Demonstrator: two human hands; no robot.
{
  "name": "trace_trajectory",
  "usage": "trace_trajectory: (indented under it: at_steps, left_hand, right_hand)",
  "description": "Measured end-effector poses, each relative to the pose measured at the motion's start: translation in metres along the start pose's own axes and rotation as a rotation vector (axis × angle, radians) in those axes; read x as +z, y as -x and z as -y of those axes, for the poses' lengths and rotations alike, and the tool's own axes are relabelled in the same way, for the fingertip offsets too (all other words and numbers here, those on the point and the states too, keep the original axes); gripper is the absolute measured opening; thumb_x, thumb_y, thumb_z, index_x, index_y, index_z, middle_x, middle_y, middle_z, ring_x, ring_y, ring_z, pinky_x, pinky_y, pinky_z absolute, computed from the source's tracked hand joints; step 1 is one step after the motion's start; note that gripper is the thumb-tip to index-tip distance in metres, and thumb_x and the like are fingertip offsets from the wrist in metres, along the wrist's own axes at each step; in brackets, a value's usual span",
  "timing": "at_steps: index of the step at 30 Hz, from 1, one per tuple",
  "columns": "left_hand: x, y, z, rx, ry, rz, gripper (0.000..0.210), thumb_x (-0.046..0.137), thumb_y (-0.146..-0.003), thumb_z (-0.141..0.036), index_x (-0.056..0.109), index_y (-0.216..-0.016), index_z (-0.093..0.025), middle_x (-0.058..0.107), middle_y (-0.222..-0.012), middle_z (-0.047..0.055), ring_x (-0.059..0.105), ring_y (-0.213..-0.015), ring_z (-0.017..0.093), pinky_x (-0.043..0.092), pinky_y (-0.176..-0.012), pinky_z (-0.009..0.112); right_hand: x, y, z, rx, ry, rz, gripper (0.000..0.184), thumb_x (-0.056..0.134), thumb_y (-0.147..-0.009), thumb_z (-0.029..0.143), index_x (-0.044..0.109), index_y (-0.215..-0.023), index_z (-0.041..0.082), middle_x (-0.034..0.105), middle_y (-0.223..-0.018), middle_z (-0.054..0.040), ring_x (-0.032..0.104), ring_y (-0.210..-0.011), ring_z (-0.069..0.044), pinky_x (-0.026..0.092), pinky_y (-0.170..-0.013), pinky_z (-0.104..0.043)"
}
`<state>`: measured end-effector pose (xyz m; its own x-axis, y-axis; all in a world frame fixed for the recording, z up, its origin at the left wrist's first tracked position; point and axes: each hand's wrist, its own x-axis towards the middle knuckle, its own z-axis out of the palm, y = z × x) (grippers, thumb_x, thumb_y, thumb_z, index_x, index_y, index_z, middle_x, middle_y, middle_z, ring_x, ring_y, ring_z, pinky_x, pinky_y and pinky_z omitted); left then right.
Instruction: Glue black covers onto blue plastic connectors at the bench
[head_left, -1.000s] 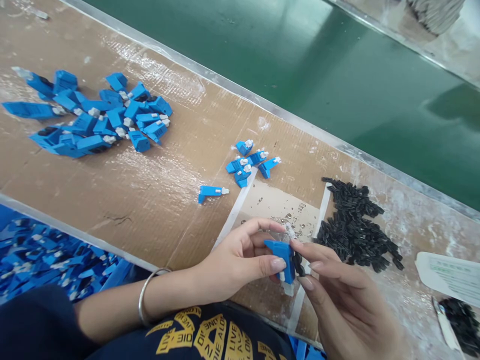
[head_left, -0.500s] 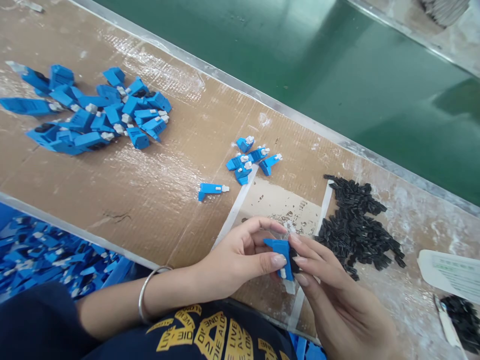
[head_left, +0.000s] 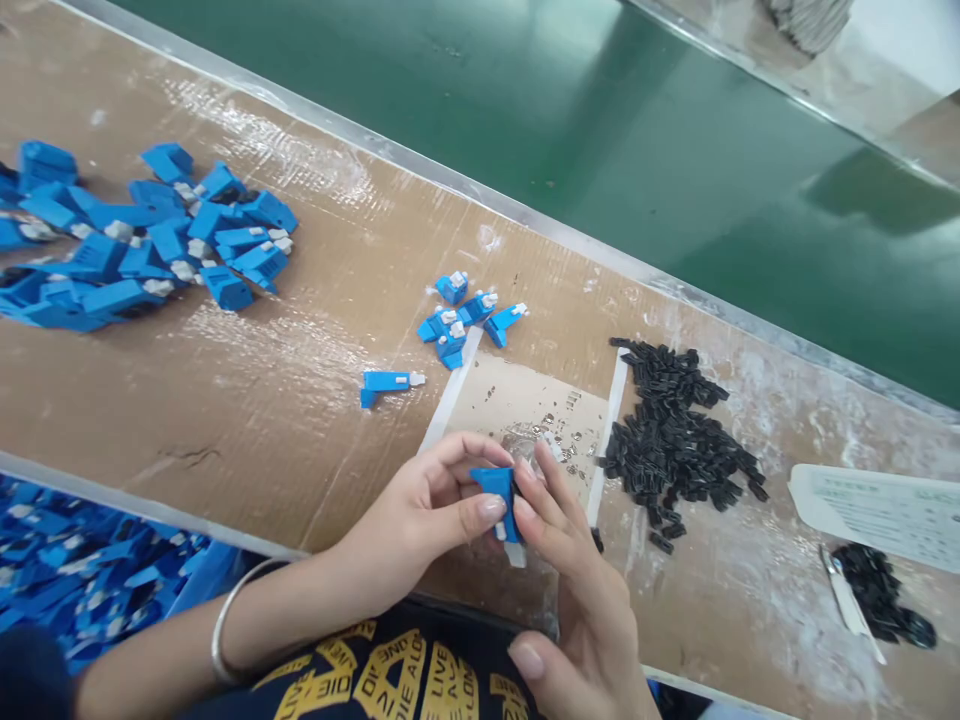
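Note:
My left hand [head_left: 442,505] pinches a blue plastic part [head_left: 495,487] between thumb and fingers. A white peg sticks out of its lower end, and a dark edge shows along its right side, partly hidden by fingers. Against that right side rest the fingertips of my right hand [head_left: 574,565]; its fingers are stretched out and the thumb stands well apart. Both hands are over the near end of a pale sheet [head_left: 517,395] taped to the bench. Just beyond lie a single blue part with a white peg [head_left: 388,382] and a small cluster of similar parts [head_left: 461,315].
A pile of small black pieces [head_left: 675,430] lies to the right, with a white printed card [head_left: 877,510], a white-handled blade [head_left: 851,605] and more black pieces [head_left: 874,590] beyond. Blue assemblies [head_left: 150,235] are heaped at left. A bin of blue parts [head_left: 90,560] stands below the bench edge.
My right thumb has come away from the blue part and swung down, while the right fingers have straightened. My left hand keeps its pinch. The whole view has shifted, moving the bench items leftward.

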<state>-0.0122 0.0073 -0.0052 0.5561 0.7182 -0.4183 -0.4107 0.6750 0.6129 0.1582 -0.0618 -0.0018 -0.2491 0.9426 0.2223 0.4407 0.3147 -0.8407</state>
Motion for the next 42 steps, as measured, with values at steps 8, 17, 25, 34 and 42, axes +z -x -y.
trace_trajectory:
  at_steps: [8,17,25,34,42]
  left_hand:
    - [-0.046,0.008,-0.069,0.535,-0.818,-0.879,0.029,0.071,-0.084,-0.02,0.068,-0.114,-0.02,0.07,-0.089,0.001,0.066,-0.076,0.015,0.055,-0.075,0.027]
    - [-0.085,0.006,-0.082,0.857,-1.826,-0.87,0.043,0.071,-0.089,-0.024,0.061,-0.128,-0.01,0.055,-0.138,0.022,0.049,-0.133,0.041,0.035,-0.113,0.062]
    - [-0.076,-0.008,-0.053,0.729,-1.893,-0.314,0.022,0.05,-0.099,-0.017,0.064,-0.115,-0.01,0.067,-0.111,0.015,0.061,-0.105,0.029,0.049,-0.095,0.044]
    - [-0.043,-0.003,-0.046,0.18,-0.253,-0.211,0.017,0.072,-0.088,-0.032,0.072,-0.101,-0.02,0.072,-0.088,0.003,0.067,-0.081,0.014,0.054,-0.068,0.02]
    - [-0.022,-0.014,-0.025,-0.014,0.075,-0.189,0.018,0.076,-0.086,-0.025,0.074,-0.099,-0.012,0.074,-0.091,0.008,0.069,-0.085,0.015,0.056,-0.076,0.019]
  right_hand:
    - [-0.051,0.003,-0.045,0.068,0.745,-0.277,0.021,0.06,-0.095,0.012,0.066,-0.115,0.016,0.071,-0.106,-0.0085,0.065,-0.097,-0.021,0.056,-0.087,-0.038]
    - [-0.072,0.003,-0.069,0.019,0.856,0.003,0.026,0.046,-0.099,0.017,0.066,-0.116,0.014,0.07,-0.106,-0.0128,0.066,-0.096,-0.026,0.057,-0.086,-0.041]
    - [-0.075,-0.003,-0.06,-0.028,0.876,0.012,0.019,0.048,-0.101,0.02,0.066,-0.106,0.017,0.07,-0.103,-0.0093,0.069,-0.094,-0.021,0.059,-0.082,-0.032]
    - [-0.061,0.003,-0.055,-0.109,0.845,-0.012,0.013,0.052,-0.099,0.011,0.063,-0.105,0.013,0.071,-0.112,-0.0126,0.069,-0.102,-0.022,0.058,-0.092,-0.036]
    - [-0.067,-0.014,-0.051,0.094,0.759,0.027,0.019,0.045,-0.1,0.025,0.064,-0.102,0.018,0.068,-0.103,-0.0093,0.071,-0.086,-0.019,0.06,-0.074,-0.031]
